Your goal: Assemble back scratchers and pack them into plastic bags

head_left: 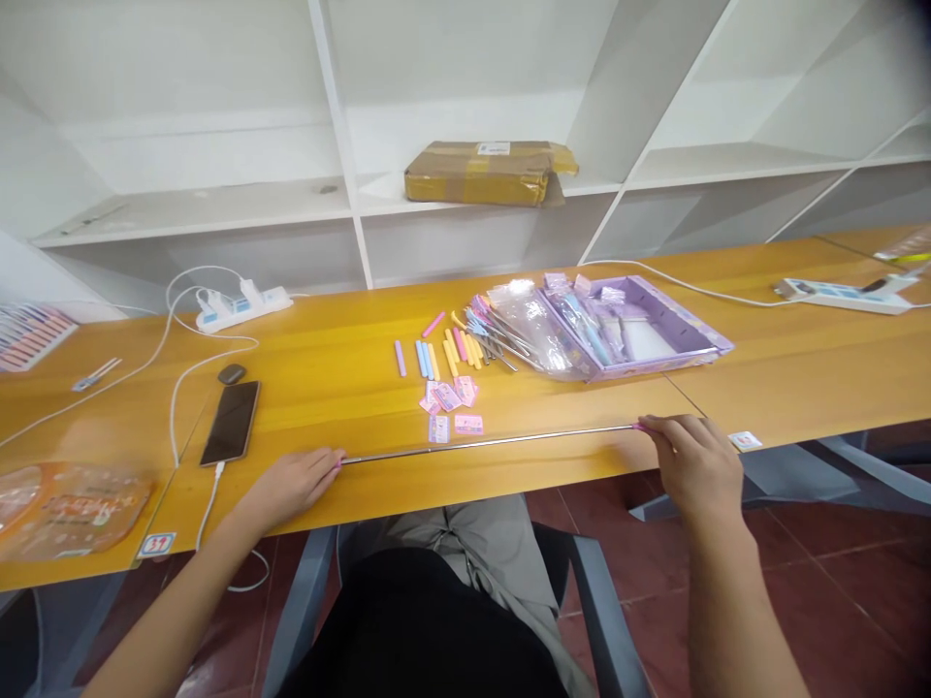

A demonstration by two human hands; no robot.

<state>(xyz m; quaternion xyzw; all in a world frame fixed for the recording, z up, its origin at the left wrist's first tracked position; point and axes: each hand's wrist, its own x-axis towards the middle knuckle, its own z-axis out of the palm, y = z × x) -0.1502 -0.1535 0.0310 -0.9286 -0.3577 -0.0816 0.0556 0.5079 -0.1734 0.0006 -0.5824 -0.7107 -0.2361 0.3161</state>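
Observation:
A long, thin telescopic metal rod (495,442) stretches between my two hands, above the front part of the table. My left hand (295,487) is closed on its left end, where a bit of pink shows. Its right end, also pink, is pinched in my right hand (694,463), near the table's front edge. Just beyond the rod lie several small pink and purple printed cards (448,396). Behind them are short yellow, blue, pink and purple sticks (451,351) and a pile of thin metal rods (505,334) with coloured ends.
An open purple box (665,361) with plastic-wrapped pieces stands right of the pile. A phone (231,422) on a white cable lies at left, near a power strip (243,308). An orange clear bag (80,509) is at far left. A taped cardboard box (476,174) sits on the shelf.

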